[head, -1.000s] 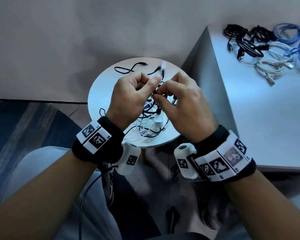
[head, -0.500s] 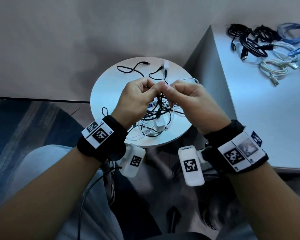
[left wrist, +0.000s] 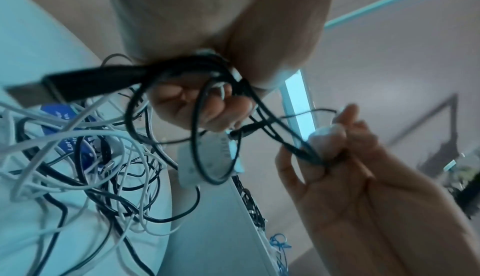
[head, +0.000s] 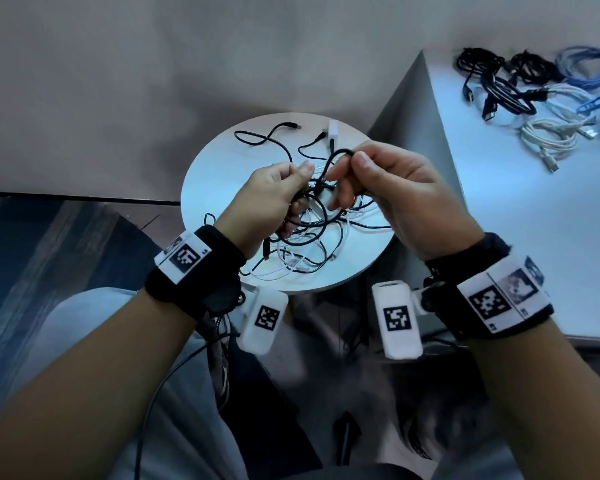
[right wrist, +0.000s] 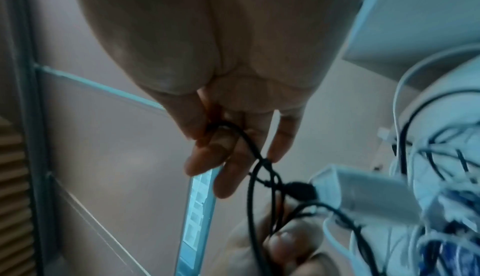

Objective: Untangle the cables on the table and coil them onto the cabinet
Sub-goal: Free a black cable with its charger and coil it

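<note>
A tangle of black and white cables lies on the small round white table. My left hand is raised over it and grips a bunch of black cable with its USB plug sticking out. My right hand pinches a loop of the same black cable between thumb and forefinger, with its other fingers spread. Strands hang from both hands down into the tangle. A white adapter sits at the table's far edge.
The pale cabinet stands to the right of the table. Coiled black cables, white cables and blue cables lie at its far end. My knees and wrist camera leads are below the table. A wall is behind.
Both hands have drawn apart and risen a little. The right hand now holds a black loop up above the tangle, and more cable shows between the hands.
</note>
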Available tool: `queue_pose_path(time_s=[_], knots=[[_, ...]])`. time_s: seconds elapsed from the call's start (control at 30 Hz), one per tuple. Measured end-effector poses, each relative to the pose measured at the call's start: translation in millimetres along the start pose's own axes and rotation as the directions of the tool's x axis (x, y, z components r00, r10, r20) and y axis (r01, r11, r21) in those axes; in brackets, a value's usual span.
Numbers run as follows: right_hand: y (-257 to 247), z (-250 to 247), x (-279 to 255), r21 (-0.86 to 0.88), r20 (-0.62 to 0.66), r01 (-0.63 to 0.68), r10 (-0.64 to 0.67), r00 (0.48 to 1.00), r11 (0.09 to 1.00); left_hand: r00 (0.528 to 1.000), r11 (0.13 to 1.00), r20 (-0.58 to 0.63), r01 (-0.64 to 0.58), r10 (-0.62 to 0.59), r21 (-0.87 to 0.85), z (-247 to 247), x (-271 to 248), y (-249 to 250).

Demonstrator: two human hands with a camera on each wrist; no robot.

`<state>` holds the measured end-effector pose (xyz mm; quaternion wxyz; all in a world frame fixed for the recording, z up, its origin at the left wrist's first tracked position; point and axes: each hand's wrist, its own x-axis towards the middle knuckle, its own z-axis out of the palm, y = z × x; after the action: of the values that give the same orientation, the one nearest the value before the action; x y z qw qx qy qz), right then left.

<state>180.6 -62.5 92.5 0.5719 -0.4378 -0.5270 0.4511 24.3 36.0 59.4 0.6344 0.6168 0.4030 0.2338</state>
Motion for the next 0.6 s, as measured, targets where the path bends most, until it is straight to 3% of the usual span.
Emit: queue_pose_path(time_s=[0.1,0.23,0.43,0.6], knots=[[-3.9,-8.2,-0.1,-0.116,0.026,0.0,0.003,1.0,0.993,0.997,0.999,0.068,0.035,-0.034,-0.018,0.4,-2.1,1.7],[-6.2,-11.1,-2.3,-0.226,-0.03,-0.113,0.109,0.994,0.967,0.994,0.999,0.107,0.019,-0.023,0.034,10.1,-5.3,-2.6],[-11.9,-5.9,-4.4,-0.056,0.003,-0.029,0.029,1.0,0.998,0.999,0.989,0.025,0.027,-0.031,0.142,10.0,-1.5,-3.9],[-6.4,-1.5,-3.3,0.05,0.036,0.023,-0.025,0.999,0.998,0.993,0.86,-0.051,-0.069,0.11,0.505,0.9,2.2,-6.5]])
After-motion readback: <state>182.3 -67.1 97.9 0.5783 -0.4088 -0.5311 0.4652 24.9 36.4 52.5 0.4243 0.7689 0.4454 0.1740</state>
